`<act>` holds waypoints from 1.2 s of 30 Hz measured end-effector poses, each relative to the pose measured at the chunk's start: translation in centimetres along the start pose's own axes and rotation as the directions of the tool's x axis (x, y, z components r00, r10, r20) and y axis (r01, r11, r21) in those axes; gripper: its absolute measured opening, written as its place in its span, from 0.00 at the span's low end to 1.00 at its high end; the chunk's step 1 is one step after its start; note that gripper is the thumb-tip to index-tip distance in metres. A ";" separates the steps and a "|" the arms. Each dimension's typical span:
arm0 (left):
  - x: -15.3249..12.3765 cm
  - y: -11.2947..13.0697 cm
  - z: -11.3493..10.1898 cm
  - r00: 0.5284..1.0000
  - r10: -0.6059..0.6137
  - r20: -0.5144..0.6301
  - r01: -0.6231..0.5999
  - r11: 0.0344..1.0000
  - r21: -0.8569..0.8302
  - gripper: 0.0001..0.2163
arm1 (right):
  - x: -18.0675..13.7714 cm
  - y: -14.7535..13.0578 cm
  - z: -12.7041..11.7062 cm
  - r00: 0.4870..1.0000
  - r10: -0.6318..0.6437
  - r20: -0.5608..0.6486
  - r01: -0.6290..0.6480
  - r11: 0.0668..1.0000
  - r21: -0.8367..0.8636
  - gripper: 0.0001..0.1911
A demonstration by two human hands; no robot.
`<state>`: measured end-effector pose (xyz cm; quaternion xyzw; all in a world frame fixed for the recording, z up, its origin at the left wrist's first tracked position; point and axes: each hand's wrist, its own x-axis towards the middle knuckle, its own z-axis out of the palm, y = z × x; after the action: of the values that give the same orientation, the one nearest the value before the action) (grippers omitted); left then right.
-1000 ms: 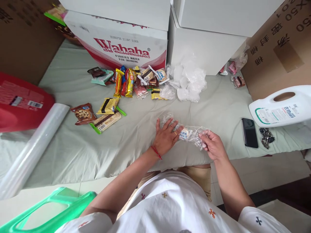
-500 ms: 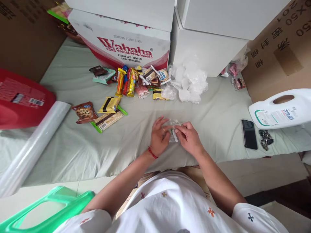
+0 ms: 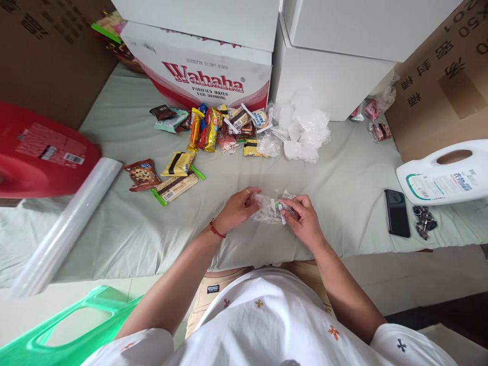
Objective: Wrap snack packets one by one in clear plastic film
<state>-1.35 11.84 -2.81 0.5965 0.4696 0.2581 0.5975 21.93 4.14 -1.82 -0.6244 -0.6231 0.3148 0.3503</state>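
Observation:
A crumpled clear plastic bag stretches between my two hands, low over the grey-green sheet. My left hand, with a red cord bracelet at the wrist, pinches the bag's left end between thumb and fingers. On the other side, my right hand grips the right end, where a small white and green piece shows beside the fingertips. I cannot make out whether that piece is a label or something inside the bag. Beyond my left hand lie a chocolate-chip cookie packet, a yellow snack packet and a green-edged wafer bar.
Several wrapped snacks and a heap of white, clear-wrapped pieces lie before the Wahaha carton. At right are a phone, keys and a white detergent jug. A plastic film roll and red container occupy the left.
My left hand has moved left, away from my right hand, drawing the plastic bag out between them. The whole view has shifted slightly.

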 end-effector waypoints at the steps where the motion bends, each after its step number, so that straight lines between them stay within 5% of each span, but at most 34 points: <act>1: -0.3 -0.1 -0.2 1.000 0.001 0.011 -0.001 1.000 -0.008 0.19 | 0.0 0.0 0.0 1.000 0.001 -0.004 -0.001 1.000 0.000 0.15; 5: -2.1 -0.8 -1.2 0.991 0.110 -0.078 -0.110 0.994 -0.003 0.12 | 0.1 0.1 0.2 1.000 0.006 0.005 -0.007 1.000 0.007 0.15; 10: -4.7 -1.2 -2.0 0.986 0.167 -0.002 -0.165 0.975 0.149 0.06 | 0.3 0.1 0.4 0.999 -0.002 0.034 0.002 1.000 0.002 0.14; 16: -4.8 -1.3 -2.1 0.969 0.069 -0.235 -0.135 0.952 -0.276 0.09 | 0.3 0.2 0.4 1.000 -0.003 0.028 0.003 1.000 -0.001 0.14; 18: -4.1 -1.0 -1.7 0.964 0.083 -0.252 -0.167 0.929 -0.331 0.19 | 0.2 0.1 0.5 1.000 -0.004 0.022 0.005 1.000 -0.019 0.15; 24: -3.8 -0.3 1.0 0.974 0.224 0.028 -0.226 0.967 0.120 0.51 | 0.1 -0.1 0.5 1.000 -0.009 0.017 0.010 0.997 -0.078 0.15; 26: -4.4 -0.5 2.0 0.977 0.206 0.051 -0.212 0.933 0.291 0.47 | 0.1 -0.2 0.5 1.000 -0.006 0.020 0.008 0.996 -0.091 0.15; 30: -5.6 -1.0 3.8 0.971 0.240 0.015 -0.215 0.841 0.497 0.21 | 0.1 -0.1 0.5 1.000 -0.009 0.029 0.012 0.995 -0.097 0.15; 36: -6.3 -1.4 5.3 0.926 0.193 -0.323 0.039 0.803 0.594 0.18 | -0.1 -0.2 0.9 0.999 -0.040 0.032 0.043 0.991 -0.124 0.15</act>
<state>0.26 3.63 -3.37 0.7121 0.6046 0.2309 0.2722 21.11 4.11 -2.19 -0.6272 -0.6596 0.2771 0.3078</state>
